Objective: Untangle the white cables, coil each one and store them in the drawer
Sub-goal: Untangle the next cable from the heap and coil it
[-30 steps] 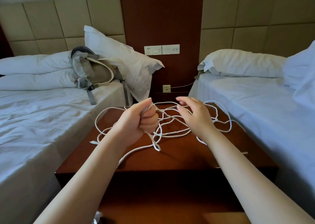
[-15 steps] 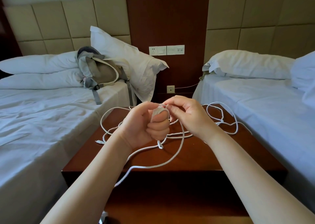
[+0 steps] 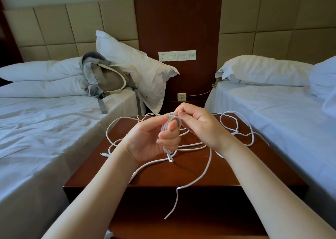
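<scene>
Several loops of a white cable coil (image 3: 170,125) are wound around the curled fingers of my left hand (image 3: 152,140), which is raised over the dark wooden nightstand (image 3: 181,173). My right hand (image 3: 197,124) pinches the cable at the top of the coil. A free end of this cable (image 3: 209,168) trails down across the front edge of the nightstand. More tangled white cables (image 3: 236,129) lie spread over the nightstand's top, behind and beside my hands. The drawer below the top is mostly hidden by my arms.
A bed (image 3: 45,129) with white pillows and a grey backpack (image 3: 107,79) stands on the left. Another white bed (image 3: 291,120) is on the right. A wall socket panel (image 3: 177,55) sits on the wooden headboard behind the nightstand.
My right hand fetched cable from the tangle and laid another turn over my left hand's fingers. The free end now hangs over the nightstand's front edge.
</scene>
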Motion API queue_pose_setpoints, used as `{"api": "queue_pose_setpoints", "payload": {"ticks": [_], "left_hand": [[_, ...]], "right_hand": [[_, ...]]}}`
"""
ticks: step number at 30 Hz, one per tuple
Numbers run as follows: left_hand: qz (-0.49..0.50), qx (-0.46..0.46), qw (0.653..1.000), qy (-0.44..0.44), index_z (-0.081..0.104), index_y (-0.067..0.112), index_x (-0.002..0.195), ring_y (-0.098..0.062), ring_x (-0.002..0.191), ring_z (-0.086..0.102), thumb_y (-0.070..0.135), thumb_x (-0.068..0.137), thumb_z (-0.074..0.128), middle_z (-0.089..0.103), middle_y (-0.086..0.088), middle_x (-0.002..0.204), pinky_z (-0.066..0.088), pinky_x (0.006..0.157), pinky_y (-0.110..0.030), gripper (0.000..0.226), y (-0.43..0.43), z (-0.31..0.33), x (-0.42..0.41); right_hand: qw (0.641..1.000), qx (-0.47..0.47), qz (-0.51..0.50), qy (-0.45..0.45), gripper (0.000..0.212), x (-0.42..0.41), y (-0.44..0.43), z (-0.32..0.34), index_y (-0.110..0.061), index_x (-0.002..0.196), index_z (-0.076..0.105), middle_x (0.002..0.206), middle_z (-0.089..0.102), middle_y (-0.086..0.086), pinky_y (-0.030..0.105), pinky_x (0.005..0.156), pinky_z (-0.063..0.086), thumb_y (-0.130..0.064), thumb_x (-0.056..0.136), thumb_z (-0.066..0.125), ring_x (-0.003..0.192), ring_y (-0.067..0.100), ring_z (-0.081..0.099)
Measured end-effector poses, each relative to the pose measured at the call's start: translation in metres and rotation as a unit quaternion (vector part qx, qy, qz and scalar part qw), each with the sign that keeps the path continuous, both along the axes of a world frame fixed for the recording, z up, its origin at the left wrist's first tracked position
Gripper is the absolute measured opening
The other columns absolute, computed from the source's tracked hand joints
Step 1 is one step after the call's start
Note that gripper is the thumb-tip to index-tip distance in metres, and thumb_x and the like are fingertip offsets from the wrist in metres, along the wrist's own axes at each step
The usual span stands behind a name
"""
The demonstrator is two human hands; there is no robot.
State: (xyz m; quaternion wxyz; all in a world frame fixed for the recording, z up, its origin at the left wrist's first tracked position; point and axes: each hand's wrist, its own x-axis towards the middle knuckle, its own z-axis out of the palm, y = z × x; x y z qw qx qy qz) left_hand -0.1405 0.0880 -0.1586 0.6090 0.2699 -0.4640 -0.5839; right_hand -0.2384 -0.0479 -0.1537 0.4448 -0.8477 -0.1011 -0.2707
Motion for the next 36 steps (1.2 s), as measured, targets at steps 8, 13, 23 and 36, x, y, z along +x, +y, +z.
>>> {"api": "queue_pose_setpoints", "payload": {"ticks": [8, 13, 23, 36], "left_hand": [[-0.018, 0.022, 1.000, 0.008, 0.050, 0.009, 0.075, -0.009, 0.049, 0.028, 0.020, 0.098, 0.038, 0.030, 0.003, 0.057, 0.028, 0.052, -0.021, 0.028, -0.001, -0.004, 0.007], [-0.019, -0.007, 1.000, 0.004, 0.051, 0.007, 0.078, -0.007, 0.050, 0.028, 0.022, 0.099, 0.040, 0.031, 0.003, 0.058, 0.030, 0.054, -0.020, 0.028, -0.001, 0.001, 0.006], [0.283, 0.106, 0.951, -0.070, 0.038, 0.017, 0.047, -0.004, 0.031, 0.020, 0.028, 0.095, 0.032, 0.023, 0.007, 0.038, 0.019, 0.037, -0.016, 0.050, -0.009, 0.009, -0.005], [0.487, 0.152, 0.845, -0.162, 0.036, 0.015, 0.061, -0.009, 0.034, 0.020, 0.024, 0.101, 0.031, 0.024, 0.004, 0.040, 0.019, 0.038, -0.015, 0.042, -0.015, 0.013, -0.018]], "right_hand": [[0.998, -0.064, -0.030, -0.003, 0.039, 0.005, 0.001, -0.007, -0.019, 0.100, 0.061, 0.084, 0.062, 0.018, 0.054, 0.074, 0.048, -0.046, 0.098, 0.032, 0.081, 0.039, 0.058], [1.000, -0.006, 0.004, -0.013, 0.033, 0.003, 0.004, -0.003, -0.004, 0.093, 0.059, 0.077, 0.052, 0.019, 0.033, 0.065, 0.040, -0.026, 0.102, 0.036, 0.067, 0.017, 0.045], [0.999, -0.020, -0.025, 0.008, 0.026, 0.003, 0.006, -0.007, -0.023, 0.080, 0.053, 0.061, 0.045, -0.006, 0.028, 0.059, 0.036, -0.037, 0.097, 0.038, 0.059, 0.010, 0.041], [1.000, -0.012, -0.018, 0.020, 0.035, 0.004, 0.010, -0.011, -0.018, 0.075, 0.049, 0.056, 0.040, -0.010, 0.026, 0.056, 0.033, -0.047, 0.092, 0.039, 0.055, 0.007, 0.036]]}}
